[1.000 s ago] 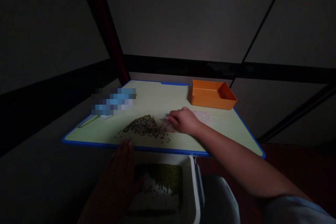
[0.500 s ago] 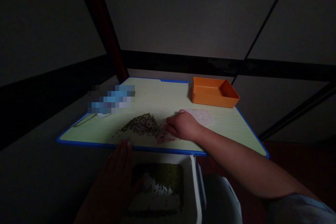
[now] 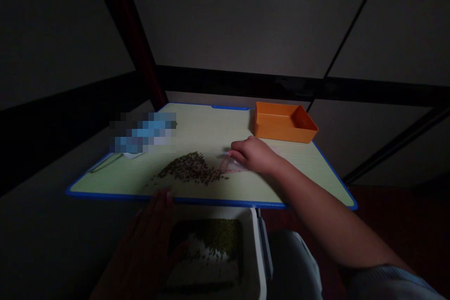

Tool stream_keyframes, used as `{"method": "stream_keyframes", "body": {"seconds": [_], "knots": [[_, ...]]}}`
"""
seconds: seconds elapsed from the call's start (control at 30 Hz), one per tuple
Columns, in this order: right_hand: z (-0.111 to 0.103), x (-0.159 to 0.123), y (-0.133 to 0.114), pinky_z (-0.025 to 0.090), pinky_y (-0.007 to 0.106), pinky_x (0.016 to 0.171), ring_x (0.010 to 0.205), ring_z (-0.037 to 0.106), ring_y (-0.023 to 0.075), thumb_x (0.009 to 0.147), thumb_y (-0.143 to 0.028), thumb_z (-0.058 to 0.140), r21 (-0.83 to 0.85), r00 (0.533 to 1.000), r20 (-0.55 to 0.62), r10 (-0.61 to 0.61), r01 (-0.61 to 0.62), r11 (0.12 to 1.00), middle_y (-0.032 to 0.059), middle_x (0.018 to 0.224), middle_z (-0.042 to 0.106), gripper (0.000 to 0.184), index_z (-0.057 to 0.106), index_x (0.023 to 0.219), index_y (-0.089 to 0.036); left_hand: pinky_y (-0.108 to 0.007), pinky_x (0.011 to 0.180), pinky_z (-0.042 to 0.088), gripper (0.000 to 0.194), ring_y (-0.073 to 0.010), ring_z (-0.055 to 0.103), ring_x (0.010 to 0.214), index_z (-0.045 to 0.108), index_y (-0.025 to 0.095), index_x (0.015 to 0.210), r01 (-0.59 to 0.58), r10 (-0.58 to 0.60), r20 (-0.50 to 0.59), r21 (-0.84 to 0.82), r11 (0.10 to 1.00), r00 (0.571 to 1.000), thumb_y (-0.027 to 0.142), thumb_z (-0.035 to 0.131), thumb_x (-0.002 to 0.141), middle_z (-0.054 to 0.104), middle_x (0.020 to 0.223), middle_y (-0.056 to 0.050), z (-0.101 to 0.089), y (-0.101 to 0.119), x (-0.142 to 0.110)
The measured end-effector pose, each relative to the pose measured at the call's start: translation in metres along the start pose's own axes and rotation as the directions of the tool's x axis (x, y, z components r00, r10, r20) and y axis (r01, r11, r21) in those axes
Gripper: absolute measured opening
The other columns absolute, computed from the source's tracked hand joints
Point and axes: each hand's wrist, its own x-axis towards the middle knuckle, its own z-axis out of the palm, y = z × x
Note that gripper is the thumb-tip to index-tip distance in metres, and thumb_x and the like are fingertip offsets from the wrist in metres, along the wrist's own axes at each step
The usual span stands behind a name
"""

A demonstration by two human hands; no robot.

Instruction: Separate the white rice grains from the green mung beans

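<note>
My right hand (image 3: 255,153) is closed over the board, thumb and fingers pinching a thin, translucent plastic sheet or bag (image 3: 232,165) with reddish marks; much of it is hidden under the hand. Just left of it, a loose heap of small dark and greenish beans or seeds (image 3: 191,168) lies spread on the pale green board (image 3: 207,126). In shadow, my left hand (image 3: 149,229) has its fingers stretched out, their tips by the board's near edge. That hand partly covers a white box (image 3: 258,253) holding more greenish beans or seeds (image 3: 221,236).
An orange open tray (image 3: 284,133) sits at the board's back right. At the left lies a blurred-out blue and white object (image 3: 144,136), with a thin cord (image 3: 107,163) by it. Blue edging (image 3: 211,201) rims the board. Walls stand close behind and at left.
My right hand has moved up and slightly away from the heap, drawing the translucent plastic with it. The pale patch behind that hand is now mostly gone from sight. My left hand stays nearly still.
</note>
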Motion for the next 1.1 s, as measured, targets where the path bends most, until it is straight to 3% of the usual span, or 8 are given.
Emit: {"method": "stream_keyframes", "body": {"seconds": [0.27, 0.53, 0.77, 1.1], "knots": [[-0.011, -0.003, 0.010, 0.018, 0.027, 0.057, 0.053, 0.033, 0.0074, 0.090, -0.033, 0.058, 0.232, 0.991, 0.136, 0.003, -0.035, 0.972, -0.0061, 0.053, 0.042, 0.031, 0.060, 0.065, -0.015, -0.048, 0.104, 0.039, 0.085, -0.0354, 0.037, 0.139, 0.017, 0.004, 0.147, 0.057, -0.056, 0.015, -0.050, 0.997, 0.998, 0.061, 0.032, 0.086, 0.035, 0.152, -0.024, 0.000, 0.004, 0.000], [-0.006, -0.001, 0.008, 0.018, 0.027, 0.058, 0.056, 0.032, 0.0088, 0.092, -0.034, 0.056, 0.167, 0.995, 0.087, 0.050, -0.064, 0.984, -0.0033, 0.058, 0.048, 0.029, 0.064, 0.073, -0.015, -0.048, 0.099, 0.042, 0.083, -0.0363, 0.043, 0.134, 0.019, 0.003, 0.146, 0.016, -0.017, -0.021, -0.032, 0.999, 1.000, 0.060, 0.030, 0.087, 0.040, 0.148, -0.025, -0.001, 0.001, 0.001], [-0.002, 0.000, 0.007, 0.017, 0.028, 0.058, 0.057, 0.031, 0.0094, 0.093, -0.035, 0.054, 0.122, 0.993, 0.115, 0.029, -0.044, 0.992, -0.0019, 0.061, 0.049, 0.029, 0.064, 0.075, -0.015, -0.049, 0.098, 0.042, 0.083, -0.0362, 0.045, 0.133, 0.014, 0.004, 0.147, 0.031, -0.033, -0.031, -0.050, 0.998, 0.999, 0.060, 0.027, 0.087, 0.041, 0.147, -0.025, -0.002, 0.003, 0.004], [0.000, 0.001, 0.007, 0.017, 0.027, 0.057, 0.057, 0.029, 0.0092, 0.093, -0.035, 0.054, 0.157, 0.993, 0.115, 0.003, -0.021, 0.987, -0.0030, 0.060, 0.045, 0.030, 0.062, 0.072, -0.015, -0.049, 0.103, 0.040, 0.084, -0.0359, 0.039, 0.138, 0.015, 0.006, 0.147, 0.045, -0.044, 0.006, -0.069, 0.997, 0.999, 0.062, 0.030, 0.086, 0.036, 0.151, -0.024, 0.000, 0.003, -0.001]]}}
